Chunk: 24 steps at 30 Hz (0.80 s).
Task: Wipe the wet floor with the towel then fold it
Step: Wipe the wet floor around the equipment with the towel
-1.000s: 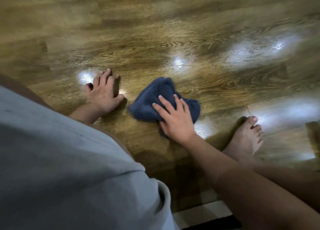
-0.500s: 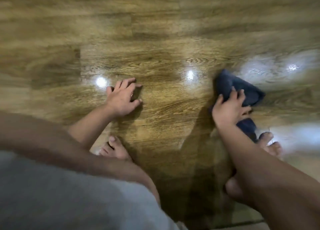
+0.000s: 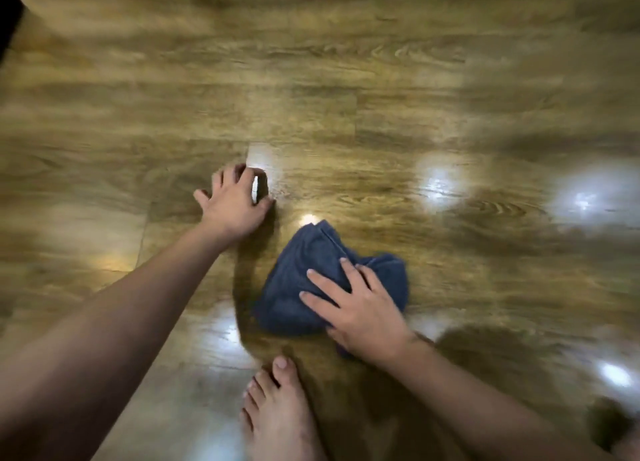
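A bunched dark blue towel (image 3: 304, 280) lies on the glossy wooden floor (image 3: 346, 96) near the middle of the view. My right hand (image 3: 360, 308) presses flat on the towel's near right part, fingers spread over the cloth. My left hand (image 3: 235, 200) rests on the bare floor to the towel's upper left, fingers bent and apart, holding nothing. Bright reflections shine on the floor around the towel.
My bare foot (image 3: 280, 412) stands on the floor just below the towel, between my two forearms. A dark object (image 3: 8, 20) cuts into the top left corner. Wooden floor stretches away on all sides.
My right hand has swept the towel from the right back toward the middle, close to my left hand. The left hand stays planted on the floor. The view has shifted.
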{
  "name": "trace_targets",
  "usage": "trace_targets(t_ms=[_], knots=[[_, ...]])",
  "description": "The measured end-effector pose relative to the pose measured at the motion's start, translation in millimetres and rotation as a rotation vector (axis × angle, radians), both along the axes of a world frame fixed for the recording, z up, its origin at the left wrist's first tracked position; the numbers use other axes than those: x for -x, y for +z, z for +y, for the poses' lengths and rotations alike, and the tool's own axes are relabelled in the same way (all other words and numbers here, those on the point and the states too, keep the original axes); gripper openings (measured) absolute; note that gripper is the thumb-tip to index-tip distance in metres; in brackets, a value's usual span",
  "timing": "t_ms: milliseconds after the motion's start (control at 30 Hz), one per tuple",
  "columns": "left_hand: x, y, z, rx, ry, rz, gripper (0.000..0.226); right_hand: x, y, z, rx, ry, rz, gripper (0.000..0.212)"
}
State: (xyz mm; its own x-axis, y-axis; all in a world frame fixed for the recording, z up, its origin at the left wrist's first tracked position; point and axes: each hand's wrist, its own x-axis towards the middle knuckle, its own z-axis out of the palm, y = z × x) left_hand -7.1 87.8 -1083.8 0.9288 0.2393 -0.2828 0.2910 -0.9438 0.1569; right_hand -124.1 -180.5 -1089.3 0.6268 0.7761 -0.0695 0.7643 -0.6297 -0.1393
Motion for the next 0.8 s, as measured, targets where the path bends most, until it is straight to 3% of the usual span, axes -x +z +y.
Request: trace_targets(t_ms=[133, 333, 500, 633, 800], knots=[[7.0, -13.9, 41.0, -0.010, 0.064, 0.029, 0.077, -74.7, 2.5, -21.9, 0.050, -0.112, -0.007, 0.066], [6.6, -12.4, 100.9, 0.056, 0.240, 0.051, 0.098, -207.7, 5.2, -18.0, 0.011, -0.633, 0.004, 0.054], [-4.3, -8.4, 127.4, 0.171, 0.349, 0.028, 0.099, -211.4, 2.2, 49.6, -0.150, -1.018, -0.005, 0.048], [-23.4, -15.9, 148.8, 0.144, 0.314, 0.024, 0.086, -126.6, 10.1, 120.9, -0.132, -0.686, 0.053, 0.054], [-66.1, -12.3, 191.4, 0.204, 0.366, 0.155, 0.113, -27.1, 10.6, 165.5, -0.008, 0.150, 0.086, 0.038]])
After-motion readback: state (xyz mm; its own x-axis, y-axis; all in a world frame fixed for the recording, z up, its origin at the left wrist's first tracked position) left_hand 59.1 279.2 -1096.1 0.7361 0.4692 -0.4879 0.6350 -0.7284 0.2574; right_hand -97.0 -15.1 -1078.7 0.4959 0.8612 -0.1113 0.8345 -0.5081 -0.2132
